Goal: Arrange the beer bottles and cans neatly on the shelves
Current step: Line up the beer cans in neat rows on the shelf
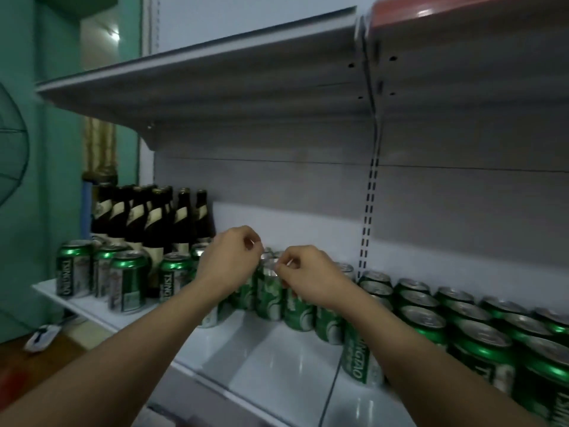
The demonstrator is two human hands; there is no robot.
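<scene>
White metal formed the lower shelf (261,362), and a bare stretch of it lay open below and in front of both hands, out to its front edge. An upper shelf (215,87) hung well above them. The left hand (229,260) and right hand (308,274) reached in close together, fingers curled over the tops of a middle cluster of green cans (271,291); whether they actually pinched a can could not be told. Left of the fingers stood more cans (127,285) with brown bottles (154,223) behind. To the right, packed can rows (480,334) ran to the frame's edge.
</scene>
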